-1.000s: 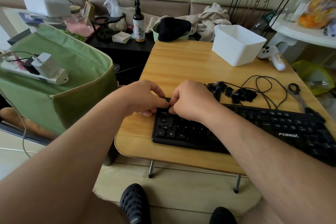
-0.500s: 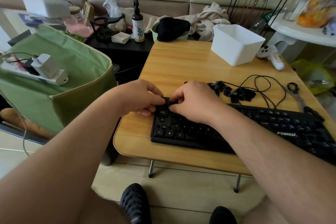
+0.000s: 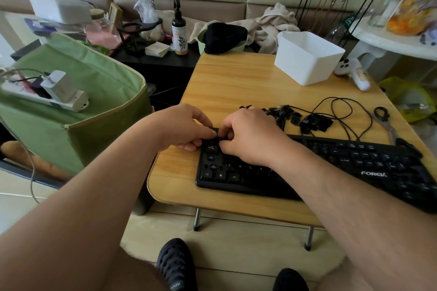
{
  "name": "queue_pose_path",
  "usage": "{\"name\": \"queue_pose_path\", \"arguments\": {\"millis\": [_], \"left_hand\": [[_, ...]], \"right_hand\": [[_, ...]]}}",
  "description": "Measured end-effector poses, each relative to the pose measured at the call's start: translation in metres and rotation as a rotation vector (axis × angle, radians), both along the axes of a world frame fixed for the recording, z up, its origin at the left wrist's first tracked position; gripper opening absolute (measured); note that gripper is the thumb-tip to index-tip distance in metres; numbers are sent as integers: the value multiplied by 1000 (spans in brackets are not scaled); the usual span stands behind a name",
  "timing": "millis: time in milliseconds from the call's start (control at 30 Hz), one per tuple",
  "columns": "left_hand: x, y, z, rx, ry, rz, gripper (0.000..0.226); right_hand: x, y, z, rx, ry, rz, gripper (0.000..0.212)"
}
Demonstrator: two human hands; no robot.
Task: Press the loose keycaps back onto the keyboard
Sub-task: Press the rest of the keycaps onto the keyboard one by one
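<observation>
1. Right now a keycap (image 3: pixel 217 134) sits at the keyboard's (image 3: pixel 331 160) top-left corner, pinched between both hands.
2. Left hand (image 3: pixel 182 129) and right hand (image 3: pixel 250 139) meet fingertip to fingertip over it (the seat itself is hidden).
3. Loose keycaps (image 3: pixel 307 121) lie just behind the right hand, nearer it.
4. Readable: "FOREV", Tab, Ctrl, Alt.

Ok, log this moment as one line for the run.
step: seating keycap | left hand: pinching at keyboard top-left corner | right hand: fingers curled there too | loose keycaps: still piled behind keyboard
</observation>
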State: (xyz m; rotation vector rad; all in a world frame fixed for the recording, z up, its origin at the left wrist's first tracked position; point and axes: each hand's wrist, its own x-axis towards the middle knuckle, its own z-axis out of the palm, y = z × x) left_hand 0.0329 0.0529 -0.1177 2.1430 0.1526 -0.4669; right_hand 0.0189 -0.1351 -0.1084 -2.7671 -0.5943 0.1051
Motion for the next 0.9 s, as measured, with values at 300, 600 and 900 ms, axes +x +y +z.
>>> {"name": "queue_pose_path", "arguments": {"millis": [300,600,900], "left_hand": [[-1,3,3,2,23,-34,33],[0,3,1,6,16,-44,35],[0,3,0,20,24,-34,35]], "right_hand": [[-5,6,0,-48,-77,16,15],[-9,8,2,-127,-135,28,13],[-1,5,2,86,72,-46,6]]}}
